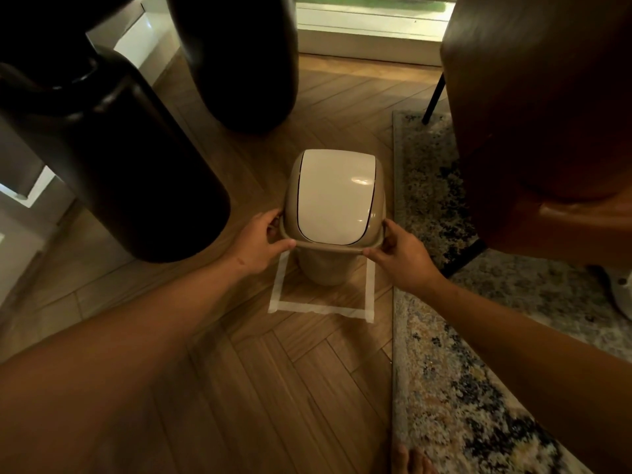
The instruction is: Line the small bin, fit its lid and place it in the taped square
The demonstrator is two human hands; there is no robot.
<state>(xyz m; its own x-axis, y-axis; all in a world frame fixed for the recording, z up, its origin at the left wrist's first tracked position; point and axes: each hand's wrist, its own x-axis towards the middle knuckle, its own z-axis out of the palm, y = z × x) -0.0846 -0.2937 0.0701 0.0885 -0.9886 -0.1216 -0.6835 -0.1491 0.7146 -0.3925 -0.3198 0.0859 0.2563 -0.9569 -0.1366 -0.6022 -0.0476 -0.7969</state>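
Observation:
A small beige bin (318,268) with a beige lid and white swing flap (333,193) stands over the white taped square (321,307) on the wooden floor. My left hand (261,241) grips the lid's rim at its left corner. My right hand (398,249) grips the rim at the right corner. The square's far edge is hidden behind the bin. I cannot tell whether the bin's base touches the floor. No liner shows from outside.
Two tall dark vases (113,159) (239,59) stand left and behind the bin. A brown leather chair (540,107) with a thin black leg sits on a patterned rug (455,371) to the right. My bare toes (408,460) show at the bottom.

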